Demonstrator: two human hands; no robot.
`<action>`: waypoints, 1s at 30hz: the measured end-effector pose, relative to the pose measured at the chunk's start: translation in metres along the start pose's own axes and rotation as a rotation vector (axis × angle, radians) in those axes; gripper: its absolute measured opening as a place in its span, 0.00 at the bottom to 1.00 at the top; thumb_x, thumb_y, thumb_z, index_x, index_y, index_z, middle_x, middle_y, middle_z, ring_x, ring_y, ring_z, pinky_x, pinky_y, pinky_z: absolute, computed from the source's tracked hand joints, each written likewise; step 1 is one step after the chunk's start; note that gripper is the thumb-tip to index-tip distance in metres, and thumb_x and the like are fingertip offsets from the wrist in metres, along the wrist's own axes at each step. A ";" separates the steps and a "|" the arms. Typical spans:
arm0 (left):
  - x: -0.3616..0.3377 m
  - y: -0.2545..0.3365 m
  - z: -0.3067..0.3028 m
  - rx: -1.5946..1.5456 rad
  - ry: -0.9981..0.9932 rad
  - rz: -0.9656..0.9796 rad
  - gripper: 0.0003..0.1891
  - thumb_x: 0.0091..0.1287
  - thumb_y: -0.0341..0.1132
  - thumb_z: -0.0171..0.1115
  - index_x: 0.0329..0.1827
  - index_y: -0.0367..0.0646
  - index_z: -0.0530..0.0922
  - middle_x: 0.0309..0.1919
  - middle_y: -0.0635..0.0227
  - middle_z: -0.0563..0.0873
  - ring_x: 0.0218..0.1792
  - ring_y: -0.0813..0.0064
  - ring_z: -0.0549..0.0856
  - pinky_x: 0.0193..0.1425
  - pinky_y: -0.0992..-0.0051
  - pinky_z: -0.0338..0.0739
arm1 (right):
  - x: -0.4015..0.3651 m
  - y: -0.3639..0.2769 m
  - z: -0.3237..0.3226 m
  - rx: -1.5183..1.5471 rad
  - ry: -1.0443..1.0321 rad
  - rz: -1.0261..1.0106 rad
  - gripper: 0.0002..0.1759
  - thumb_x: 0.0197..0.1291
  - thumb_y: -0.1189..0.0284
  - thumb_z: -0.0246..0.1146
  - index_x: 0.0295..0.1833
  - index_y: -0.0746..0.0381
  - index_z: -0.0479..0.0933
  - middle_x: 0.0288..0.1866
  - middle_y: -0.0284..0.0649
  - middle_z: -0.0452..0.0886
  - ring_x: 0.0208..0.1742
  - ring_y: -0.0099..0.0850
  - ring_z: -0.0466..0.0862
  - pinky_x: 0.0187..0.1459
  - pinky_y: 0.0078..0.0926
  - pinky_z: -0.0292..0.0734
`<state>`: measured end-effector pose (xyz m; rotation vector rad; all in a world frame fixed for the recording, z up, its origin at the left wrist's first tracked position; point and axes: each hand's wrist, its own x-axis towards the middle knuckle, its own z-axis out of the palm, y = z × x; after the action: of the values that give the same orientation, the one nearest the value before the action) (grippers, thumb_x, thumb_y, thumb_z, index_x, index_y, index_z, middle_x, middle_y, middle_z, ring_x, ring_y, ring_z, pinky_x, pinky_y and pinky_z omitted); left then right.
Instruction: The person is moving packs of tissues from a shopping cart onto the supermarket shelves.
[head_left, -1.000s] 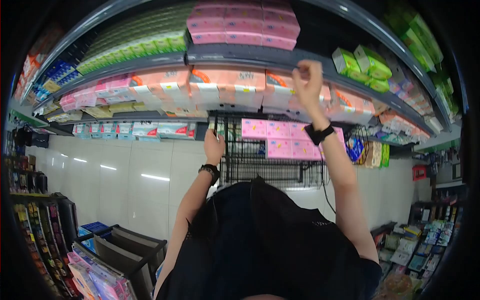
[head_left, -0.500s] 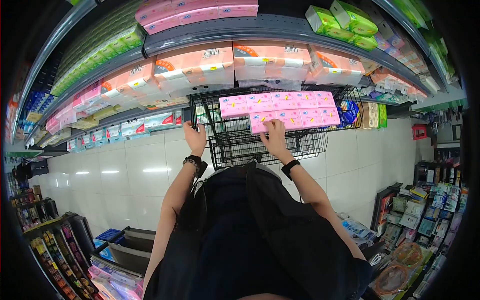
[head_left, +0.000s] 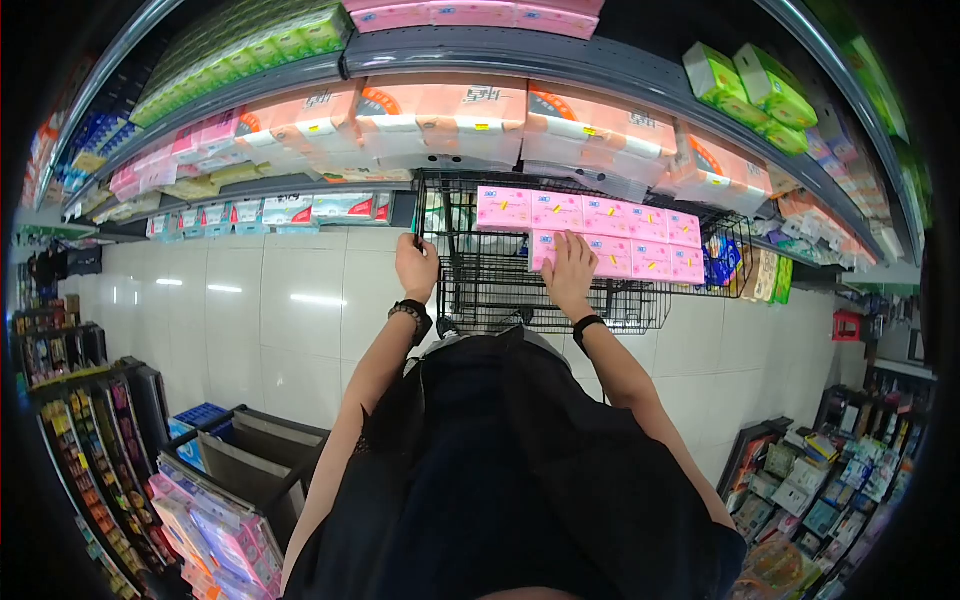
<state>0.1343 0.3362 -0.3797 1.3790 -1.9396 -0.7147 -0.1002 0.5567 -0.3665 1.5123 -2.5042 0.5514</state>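
Observation:
Pink tissue packs [head_left: 558, 210] lie in two rows across the black wire shopping cart [head_left: 490, 290]. The front row is shorter on its left side. My right hand [head_left: 572, 275] rests with fingers spread on the leftmost front pack [head_left: 542, 258]. My left hand [head_left: 417, 270] is closed around the cart's left edge, with its fingers partly hidden. A dark band circles each wrist.
Beyond the cart, a shelf holds large peach tissue bundles [head_left: 445, 120], with green packs [head_left: 750, 90] above. A colourful blue package [head_left: 722, 260] lies at the cart's right end. A dark bin [head_left: 250, 450] stands behind at left; a red stool [head_left: 847, 326] is far right.
The view has swung left, so cart and shelves appear farther right. My right fingers have spread flatter over the front pack. My left hand stays at the cart's edge.

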 end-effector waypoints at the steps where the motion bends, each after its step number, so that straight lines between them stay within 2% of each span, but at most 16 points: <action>1: 0.000 -0.002 0.001 0.007 -0.008 -0.011 0.07 0.69 0.31 0.63 0.40 0.36 0.75 0.35 0.51 0.82 0.38 0.47 0.84 0.45 0.54 0.79 | -0.001 -0.001 0.000 -0.020 -0.008 0.010 0.34 0.65 0.58 0.63 0.74 0.62 0.72 0.76 0.50 0.69 0.76 0.52 0.67 0.71 0.57 0.61; 7: 0.001 -0.005 0.004 0.010 -0.017 -0.038 0.09 0.67 0.31 0.66 0.39 0.38 0.74 0.34 0.53 0.82 0.39 0.49 0.84 0.45 0.54 0.79 | -0.002 -0.002 0.004 -0.030 -0.023 0.022 0.34 0.66 0.57 0.62 0.74 0.61 0.72 0.76 0.49 0.70 0.77 0.51 0.66 0.71 0.57 0.60; 10: 0.001 -0.005 0.005 0.039 0.037 0.004 0.09 0.67 0.31 0.66 0.37 0.38 0.75 0.32 0.54 0.82 0.36 0.50 0.84 0.42 0.56 0.79 | -0.002 0.000 0.006 -0.037 -0.024 0.016 0.34 0.66 0.56 0.62 0.74 0.61 0.72 0.76 0.48 0.70 0.77 0.50 0.66 0.71 0.58 0.60; 18: 0.001 -0.005 0.006 0.025 0.075 0.068 0.08 0.67 0.30 0.64 0.37 0.38 0.74 0.31 0.53 0.81 0.36 0.46 0.83 0.42 0.53 0.78 | -0.002 0.001 0.008 -0.022 -0.014 0.025 0.35 0.66 0.55 0.61 0.74 0.61 0.72 0.76 0.49 0.70 0.77 0.51 0.66 0.72 0.58 0.58; 28: 0.002 -0.005 0.006 0.027 0.023 0.012 0.09 0.65 0.30 0.66 0.38 0.39 0.74 0.34 0.54 0.81 0.38 0.48 0.83 0.43 0.54 0.78 | -0.002 0.000 0.008 -0.026 -0.025 0.036 0.35 0.65 0.56 0.62 0.74 0.61 0.72 0.76 0.50 0.70 0.77 0.52 0.66 0.72 0.58 0.58; 30: 0.002 -0.004 0.003 0.033 0.023 -0.001 0.08 0.65 0.30 0.66 0.38 0.38 0.74 0.33 0.54 0.81 0.37 0.48 0.83 0.43 0.54 0.78 | 0.001 -0.002 0.003 -0.005 -0.046 0.023 0.37 0.63 0.58 0.65 0.76 0.61 0.69 0.77 0.49 0.69 0.77 0.53 0.66 0.73 0.59 0.58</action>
<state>0.1335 0.3338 -0.3843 1.4020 -1.9411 -0.6678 -0.0984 0.5539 -0.3684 1.5128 -2.5588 0.5189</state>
